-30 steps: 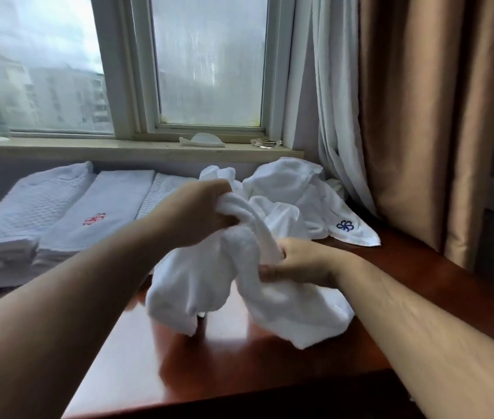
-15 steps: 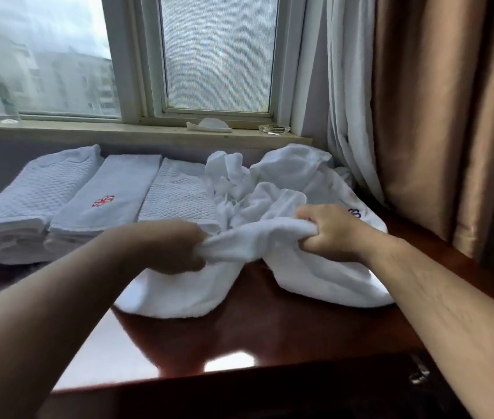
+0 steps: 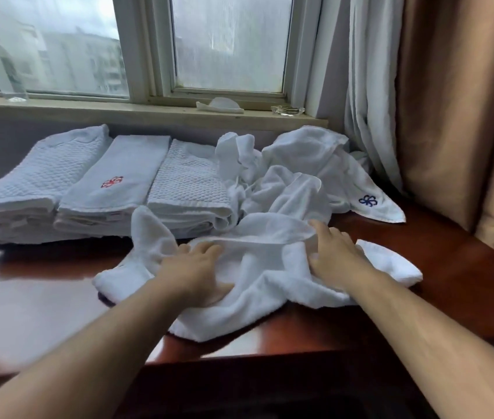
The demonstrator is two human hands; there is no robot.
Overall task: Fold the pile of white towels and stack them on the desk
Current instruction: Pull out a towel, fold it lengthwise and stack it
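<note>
A crumpled white towel (image 3: 257, 285) is spread loosely on the worktop (image 3: 421, 313), just in front of the three folded stacks (image 3: 112, 192) and lying against the unfolded pile (image 3: 300, 170) behind it. It is pressed down from above by both hands. The left hand (image 3: 197, 270) is laid palm-down on its left half and the right hand (image 3: 336, 255) on its right half, with fingers straight and spread and nothing pinched. The cloth is judged to be soft, light, limp terry: no shape will be kept unless it is flattened against the wood, and it will sag and bunch if lifted by the middle. Little slipping in the hand is expected, though the whole towel may be slid by a push across the polished worktop. A hold is best taken at two corners of one hemmed edge. One raised corner (image 3: 149, 228) is offered at the left; the others are buried in folds and cannot be told apart. Nothing fragile is involved, so firm smoothing can be applied.
</note>
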